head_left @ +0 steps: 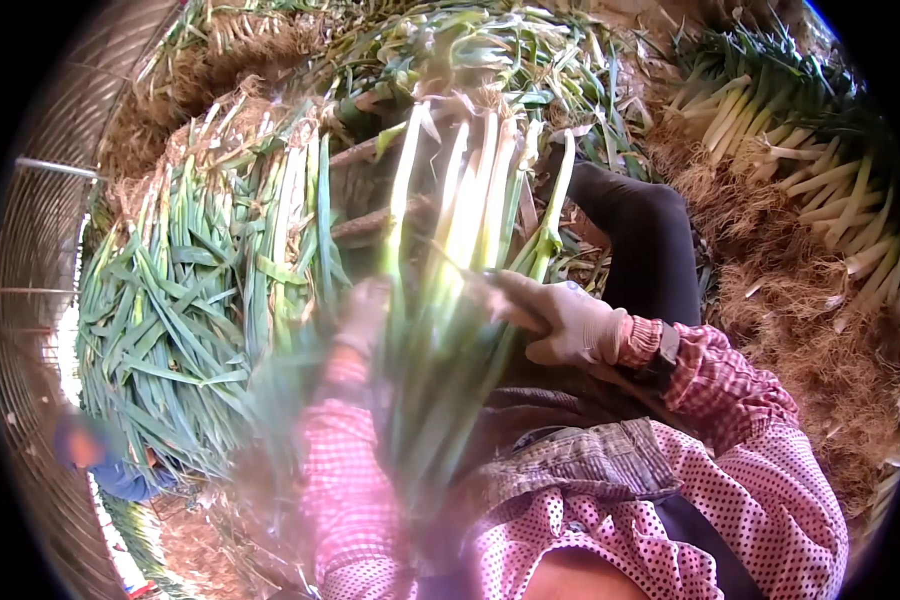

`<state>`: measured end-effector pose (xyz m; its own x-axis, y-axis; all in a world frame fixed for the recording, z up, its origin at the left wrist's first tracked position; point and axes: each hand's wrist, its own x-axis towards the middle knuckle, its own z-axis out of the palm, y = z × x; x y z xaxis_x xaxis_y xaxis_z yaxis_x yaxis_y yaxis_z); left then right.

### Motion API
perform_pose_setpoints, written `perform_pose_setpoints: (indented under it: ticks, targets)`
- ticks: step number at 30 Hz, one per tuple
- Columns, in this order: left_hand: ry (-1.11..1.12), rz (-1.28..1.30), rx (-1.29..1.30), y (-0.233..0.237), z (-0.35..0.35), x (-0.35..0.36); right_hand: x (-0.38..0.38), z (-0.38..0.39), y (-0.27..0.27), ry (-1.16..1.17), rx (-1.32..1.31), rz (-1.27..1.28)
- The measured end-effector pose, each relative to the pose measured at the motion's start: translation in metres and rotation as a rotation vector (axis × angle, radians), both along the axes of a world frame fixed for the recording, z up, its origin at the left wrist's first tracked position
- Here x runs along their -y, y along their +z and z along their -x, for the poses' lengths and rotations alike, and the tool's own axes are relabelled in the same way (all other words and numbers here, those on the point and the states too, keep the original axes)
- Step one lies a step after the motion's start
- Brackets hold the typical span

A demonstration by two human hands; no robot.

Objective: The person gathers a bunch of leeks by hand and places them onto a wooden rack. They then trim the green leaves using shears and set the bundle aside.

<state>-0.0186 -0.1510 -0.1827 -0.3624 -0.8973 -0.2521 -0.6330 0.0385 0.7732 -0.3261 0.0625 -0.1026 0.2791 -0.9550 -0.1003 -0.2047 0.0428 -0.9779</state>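
A bunch of green onions [450, 260] stands upright in front of me, white stalks at the top and green leaves blurring toward the camera. My right hand [560, 320], in a pale glove, grips the bunch from the right at mid height. My left hand [362, 318] is blurred behind the leaves and rests against the left side of the same bunch. Both arms wear pink checked sleeves.
A big heap of green onions [200, 300] lies at the left, with roots at its far end. Another pile with white stalks [820, 170] sits at the right on straw-like roots. My dark trouser leg [640, 240] stretches forward. A mesh wall [40, 260] curves along the left; a person in blue [110, 460] is beyond it.
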Motion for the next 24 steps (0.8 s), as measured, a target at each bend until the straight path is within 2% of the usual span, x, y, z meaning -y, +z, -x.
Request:
perform_pose_setpoints:
  ticks: [1, 3, 6, 8, 10, 11, 13, 15, 18, 19, 22, 23, 24]
  targets:
    - [-0.030, 0.055, 0.102, 0.003, 0.005, -0.003, 0.004, -0.005, 0.006, -0.008, 0.056, -0.042]
    - [-0.071, 0.136, 0.372, 0.019, 0.018, -0.008, 0.006, -0.013, 0.033, 0.066, -0.110, -0.094]
    - [-0.008, 0.158, 0.250, 0.018, 0.019, -0.014, 0.033, -0.022, 0.051, 0.025, -0.300, -0.254]
    - [-0.003, 0.135, 0.172, 0.017, 0.015, -0.017, 0.052, -0.021, 0.016, -0.038, -0.311, -0.084]
    - [-0.035, 0.127, 0.177, 0.012, 0.012, -0.012, 0.058, -0.027, 0.017, -0.040, -0.241, -0.059]
    - [-0.013, 0.033, 0.210, 0.011, 0.008, -0.009, 0.061, -0.027, 0.018, -0.019, -0.280, -0.063]
    - [-0.011, 0.079, 0.169, 0.007, 0.004, -0.010, 0.068, -0.024, 0.022, 0.016, -0.364, -0.064]
    - [-0.016, 0.086, 0.093, -0.003, -0.002, -0.010, 0.095, -0.019, -0.013, -0.067, -0.387, -0.040]
    - [-0.005, 0.090, 0.254, 0.016, 0.009, -0.019, 0.132, -0.014, -0.016, -0.145, -0.425, -0.080]
    - [-0.021, 0.091, 0.302, 0.008, 0.005, -0.015, 0.145, -0.012, -0.017, -0.162, -0.424, -0.116]
    - [-0.037, 0.114, 0.295, 0.009, 0.006, -0.020, 0.171, -0.003, -0.001, -0.232, -0.365, -0.268]
    - [-0.126, 0.145, 0.242, 0.008, 0.009, -0.024, 0.177, 0.001, -0.005, -0.246, -0.305, -0.187]
    - [-0.206, 0.343, 0.313, -0.012, 0.003, -0.026, 0.184, 0.006, -0.015, -0.240, -0.239, -0.101]
